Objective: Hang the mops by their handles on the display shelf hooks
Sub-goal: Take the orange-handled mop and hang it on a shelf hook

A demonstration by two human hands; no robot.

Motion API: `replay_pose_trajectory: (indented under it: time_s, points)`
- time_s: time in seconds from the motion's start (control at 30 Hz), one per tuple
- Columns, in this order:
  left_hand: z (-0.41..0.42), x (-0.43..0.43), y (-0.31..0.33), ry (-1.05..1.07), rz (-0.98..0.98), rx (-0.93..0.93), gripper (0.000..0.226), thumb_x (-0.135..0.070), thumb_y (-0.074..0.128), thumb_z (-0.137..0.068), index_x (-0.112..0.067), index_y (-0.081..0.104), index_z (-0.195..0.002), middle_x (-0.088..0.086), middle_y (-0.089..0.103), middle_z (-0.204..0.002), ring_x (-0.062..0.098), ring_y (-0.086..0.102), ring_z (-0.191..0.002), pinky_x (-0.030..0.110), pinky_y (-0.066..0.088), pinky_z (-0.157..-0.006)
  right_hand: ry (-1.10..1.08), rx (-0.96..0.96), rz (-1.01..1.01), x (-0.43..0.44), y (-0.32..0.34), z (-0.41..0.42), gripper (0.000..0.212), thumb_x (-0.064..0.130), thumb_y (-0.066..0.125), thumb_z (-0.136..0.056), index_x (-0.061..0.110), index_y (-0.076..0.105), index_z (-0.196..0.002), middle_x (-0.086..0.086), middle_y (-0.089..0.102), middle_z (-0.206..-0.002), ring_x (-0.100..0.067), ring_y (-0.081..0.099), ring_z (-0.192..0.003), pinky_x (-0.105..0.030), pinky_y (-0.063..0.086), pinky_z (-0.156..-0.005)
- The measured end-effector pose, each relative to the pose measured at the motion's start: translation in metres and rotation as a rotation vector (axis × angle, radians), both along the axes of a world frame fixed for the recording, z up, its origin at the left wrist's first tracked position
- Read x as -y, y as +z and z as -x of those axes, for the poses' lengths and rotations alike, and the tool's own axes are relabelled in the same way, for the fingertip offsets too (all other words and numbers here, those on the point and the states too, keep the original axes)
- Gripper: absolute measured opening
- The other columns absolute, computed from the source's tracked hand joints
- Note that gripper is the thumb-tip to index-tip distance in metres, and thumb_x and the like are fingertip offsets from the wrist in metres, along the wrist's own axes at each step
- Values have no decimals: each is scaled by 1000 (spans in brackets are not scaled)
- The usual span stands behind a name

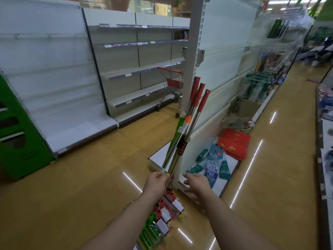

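Several mops [182,136] stand in a bundle, leaning against the end post of a white display shelf [212,98]. Their metal poles end in red grips [198,92], with one green pole [175,134] among them. The mop heads [165,217], red, white and green, rest on the floor between my arms. My left hand [155,183] is shut around the poles low down. My right hand [195,184] hovers open just to the right of the bundle, fingers spread, touching nothing. No hooks are clearly visible on the end panel.
Packets and a red cloth [234,143] lie on the shelf's bottom ledge at right. A red shopping trolley [172,85] stands behind the post. Bare white shelving [140,73] lines the back, a green stand [19,134] the left. Glossy floor runs along the right aisle.
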State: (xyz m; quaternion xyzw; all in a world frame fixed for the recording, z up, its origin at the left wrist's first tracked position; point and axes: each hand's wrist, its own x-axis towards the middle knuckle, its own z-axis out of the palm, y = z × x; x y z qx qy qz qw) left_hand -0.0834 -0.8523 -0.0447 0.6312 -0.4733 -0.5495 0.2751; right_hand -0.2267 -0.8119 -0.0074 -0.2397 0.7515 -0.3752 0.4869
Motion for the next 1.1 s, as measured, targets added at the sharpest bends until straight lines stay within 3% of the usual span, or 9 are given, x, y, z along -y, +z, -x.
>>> replay_pose_trajectory:
  time_s: [0.07,0.17,0.33,0.47,0.53,0.73,0.83,0.93,1.1]
  points:
    - [2,21,-1,-5,-9,-18,37,-38,60,-99,-15,63,-128,21,68,-119,41,64,-118,48,54,-92,-5,0,6,23,-4,1,39,28,62,-103,-2,67,-126,-29,67,-131,-48,63,-125,-58,53,-101]
    - [5,52,-7,-12,0,-6,39,-38,59,-100,-13,62,-129,10,66,-111,28,62,-103,34,46,-76,-19,17,16,54,-13,3,48,30,63,-102,-8,62,-132,-32,64,-134,-52,61,-126,-65,48,-106]
    - [24,104,-17,-10,-12,27,36,-37,58,-101,-14,61,-128,-3,62,-99,14,58,-88,28,41,-61,-61,52,30,115,-28,17,32,24,63,-101,-4,65,-117,-32,66,-130,-50,64,-121,-60,51,-103]
    - [46,153,-28,0,-47,45,37,-37,60,-99,-13,62,-126,0,64,-99,20,60,-90,30,43,-65,-58,58,21,172,-43,39,18,26,65,-99,9,71,-103,-22,73,-109,-40,71,-108,-54,56,-97]
    - [58,179,-32,8,-70,51,36,-37,62,-98,-13,64,-124,0,65,-96,21,61,-89,32,45,-70,-53,57,8,204,-55,53,24,28,66,-100,9,71,-112,-14,73,-102,-38,70,-108,-52,56,-96]
    - [83,258,-53,13,-112,115,29,-36,64,-98,-17,62,-120,0,64,-108,24,64,-107,36,51,-89,-65,48,-21,288,-94,94,31,29,68,-97,13,67,-124,-10,71,-116,-31,67,-110,-49,55,-99]
    - [94,289,-64,-7,-113,154,20,-32,65,-98,-23,57,-115,-6,61,-108,24,63,-114,40,51,-101,-59,43,-33,324,-114,107,41,31,69,-96,11,64,-131,-11,72,-119,-30,68,-109,-42,55,-89]
    - [105,314,-76,-20,-117,179,17,-28,66,-98,-23,57,-112,-12,58,-99,22,62,-112,40,51,-103,-55,30,-27,353,-134,114,44,35,74,-90,10,67,-127,-10,75,-106,-27,71,-92,-36,55,-72]
    - [117,341,-93,-24,-161,230,20,-31,66,-97,-25,56,-112,-5,62,-105,25,65,-109,36,50,-90,11,-39,-45,381,-153,117,50,46,78,-83,11,70,-118,-4,76,-101,-27,75,-91,-48,62,-91]
